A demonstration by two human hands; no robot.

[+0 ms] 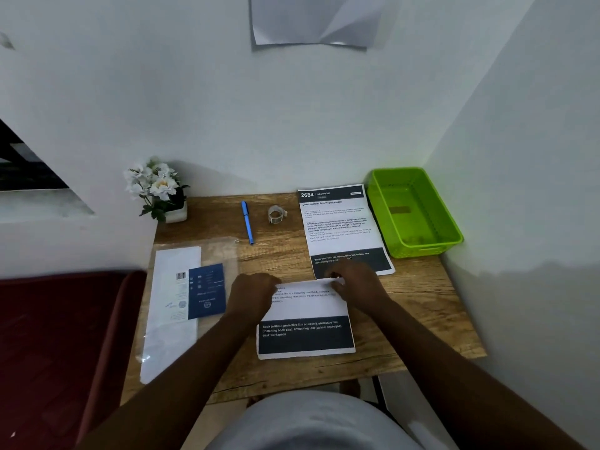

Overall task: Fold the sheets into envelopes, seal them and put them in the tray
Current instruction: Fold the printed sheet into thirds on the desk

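A printed sheet (305, 323) with a dark band near its front edge lies on the wooden desk (415, 306) in front of me, its far part folded over. My left hand (253, 295) grips the fold's left end. My right hand (352, 282) pinches the fold's right end. A second printed sheet (341, 222), headed 2684, lies flat behind them. The green tray (415, 211) stands at the desk's back right corner with nothing in it. A small roll of tape or stickers (277, 214) sits behind the hands.
A blue pen (247, 222) lies at mid-back. A clear plastic pack of white envelopes with a blue label (181, 303) covers the desk's left side. A pot of white flowers (162, 190) stands back left. Walls close in behind and right; a red seat (58, 336) is left.
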